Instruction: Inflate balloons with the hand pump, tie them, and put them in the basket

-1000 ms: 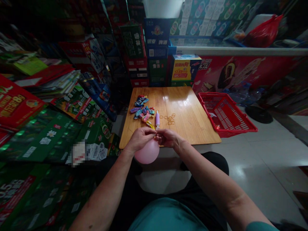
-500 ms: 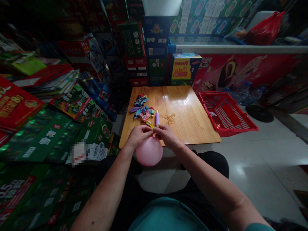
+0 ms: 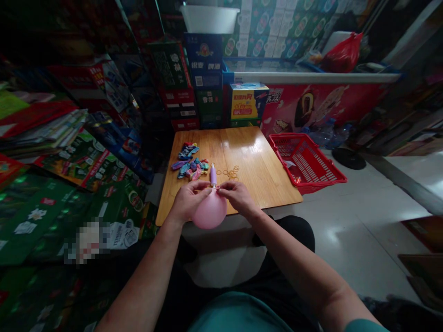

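Observation:
A round, inflated pink balloon hangs at the table's front edge, its neck pinched between my two hands. My left hand closes on the neck from the left, and my right hand pinches it from the right. Just beyond the fingertips a purple tube with a pointed tip lies on the wooden table. Several crumpled, uninflated balloons are heaped on the left, and several thin rubber bands are scattered to the right of the tube.
A red basket stands against the table's right side. Stacked drink cartons fill the left. Behind the table are more boxes and a chest freezer with a red bag on it.
The view has turned to the right, so the surroundings appear further left. My hands still hold the balloon's neck, and the yellow piece formerly visible by my fingertips no longer shows.

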Tool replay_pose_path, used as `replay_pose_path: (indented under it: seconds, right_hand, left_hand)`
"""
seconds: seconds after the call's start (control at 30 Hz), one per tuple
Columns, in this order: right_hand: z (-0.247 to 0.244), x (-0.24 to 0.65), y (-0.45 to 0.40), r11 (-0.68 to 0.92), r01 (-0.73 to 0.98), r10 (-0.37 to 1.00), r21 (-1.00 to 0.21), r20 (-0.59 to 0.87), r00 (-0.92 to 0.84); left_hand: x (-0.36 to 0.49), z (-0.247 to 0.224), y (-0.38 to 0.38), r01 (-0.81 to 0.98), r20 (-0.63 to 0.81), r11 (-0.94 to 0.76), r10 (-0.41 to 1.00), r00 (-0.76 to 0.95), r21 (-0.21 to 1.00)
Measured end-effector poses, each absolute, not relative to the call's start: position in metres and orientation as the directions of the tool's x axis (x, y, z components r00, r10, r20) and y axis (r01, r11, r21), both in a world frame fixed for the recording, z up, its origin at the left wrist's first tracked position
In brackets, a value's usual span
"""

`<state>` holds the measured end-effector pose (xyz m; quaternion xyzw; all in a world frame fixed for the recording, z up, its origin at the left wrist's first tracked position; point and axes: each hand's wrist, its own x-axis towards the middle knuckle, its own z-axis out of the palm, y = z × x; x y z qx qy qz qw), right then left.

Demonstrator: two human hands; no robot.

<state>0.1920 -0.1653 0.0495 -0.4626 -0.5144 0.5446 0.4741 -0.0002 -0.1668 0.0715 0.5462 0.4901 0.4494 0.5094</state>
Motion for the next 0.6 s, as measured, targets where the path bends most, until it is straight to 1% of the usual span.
replay_pose_path:
  seconds: [0.07,0.13,0.17,0.23,0.3,0.4,0.5,0.6]
  right_hand:
    - [0.053,0.213,-0.161,-0.005,-0.091,1.000,-0.996,-0.005,-0.002]
    - [0.054,0.242,-0.155,-0.010,-0.134,0.990,-0.991,-0.029,0.141]
    - [0.054,0.258,-0.152,-0.047,-0.171,0.979,-0.984,-0.079,0.188]
    - [0.052,0.293,-0.145,-0.121,-0.357,0.934,-0.926,-0.228,0.275]
    - [0.047,0.330,-0.138,-0.108,-0.415,0.902,-0.903,-0.265,0.341]
    - [0.039,0.390,-0.127,-0.061,-0.481,0.828,-0.874,-0.313,0.464]
    - [0.029,0.449,-0.117,-0.027,-0.523,0.715,-0.852,-0.383,0.585]
    - [0.018,0.499,-0.108,-0.002,-0.547,0.592,-0.837,-0.442,0.674]
  left_hand:
    - [0.002,0.074,-0.163,0.123,0.044,-0.050,0.998,0.054,0.991]
    - [0.006,0.074,-0.161,0.096,0.048,-0.053,0.997,0.053,0.994]
    - [0.008,0.073,-0.161,0.061,0.031,-0.036,0.996,0.079,0.997]
    - [0.016,0.069,-0.162,-0.004,-0.013,0.014,0.988,0.155,1.000]
    - [0.026,0.065,-0.165,-0.020,-0.050,0.056,0.974,0.222,0.998]
    - [0.047,0.072,-0.170,-0.017,-0.059,0.065,0.968,0.244,0.998]
    - [0.071,0.109,-0.178,-0.058,0.033,-0.021,0.977,0.209,0.998]
    - [0.078,0.156,-0.199,-0.105,0.236,-0.224,0.965,0.116,0.969]
